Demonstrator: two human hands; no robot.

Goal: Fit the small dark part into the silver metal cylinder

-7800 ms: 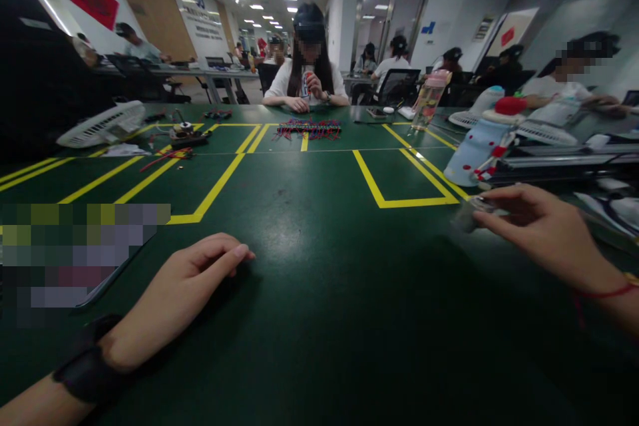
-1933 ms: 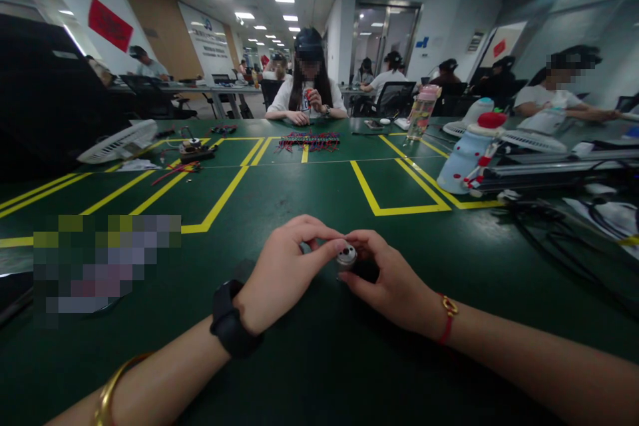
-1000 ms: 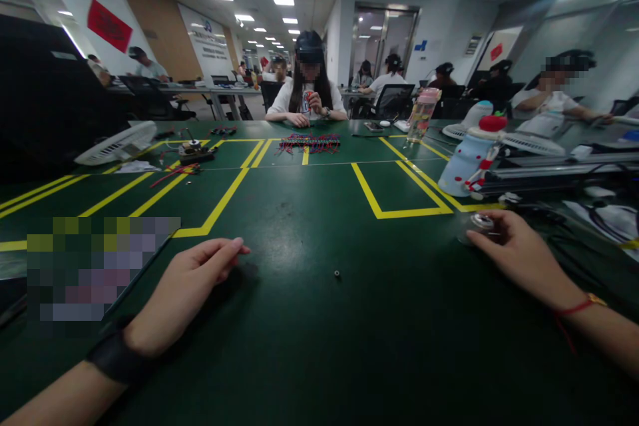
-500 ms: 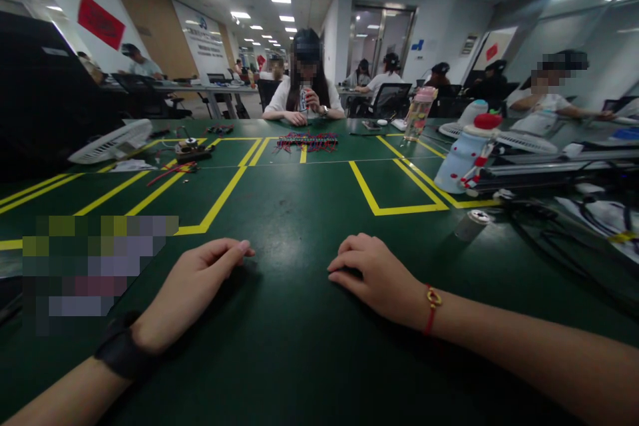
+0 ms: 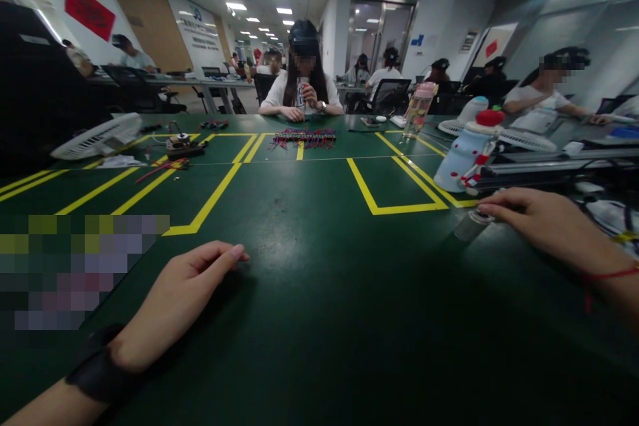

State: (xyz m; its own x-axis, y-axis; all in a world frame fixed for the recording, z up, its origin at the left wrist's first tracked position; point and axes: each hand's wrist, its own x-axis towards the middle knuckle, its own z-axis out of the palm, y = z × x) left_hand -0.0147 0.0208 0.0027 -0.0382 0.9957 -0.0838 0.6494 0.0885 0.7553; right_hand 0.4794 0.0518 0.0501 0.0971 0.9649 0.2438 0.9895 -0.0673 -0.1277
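Note:
My left hand [image 5: 192, 286], a black band on its wrist, rests over the green table [image 5: 319, 319] with thumb and curled fingers together and nothing seen in them. Over on the right, my right hand [image 5: 532, 216] pinches the top of a small grey metal cylinder [image 5: 470, 226] between thumb and fingertips. That cylinder stands upright on the tabletop; its kind is not clear. Just behind it is a light-blue bottle [image 5: 456, 160] with a red lid and red-and-white trim.
Yellow tape [image 5: 409, 210] marks the table. A bundle of coloured wires [image 5: 304, 138] lies ahead of a seated person [image 5: 299, 90]. White fans [image 5: 102, 136] and small electronic parts [image 5: 182, 144] are at left; dark rails [image 5: 549, 170], cables and a pink-lidded bottle [image 5: 418, 110] at right.
My right hand has moved right and forward from the middle of the table to the cylinder and now touches its top. My left hand stays nearly in place; the view has shifted slightly.

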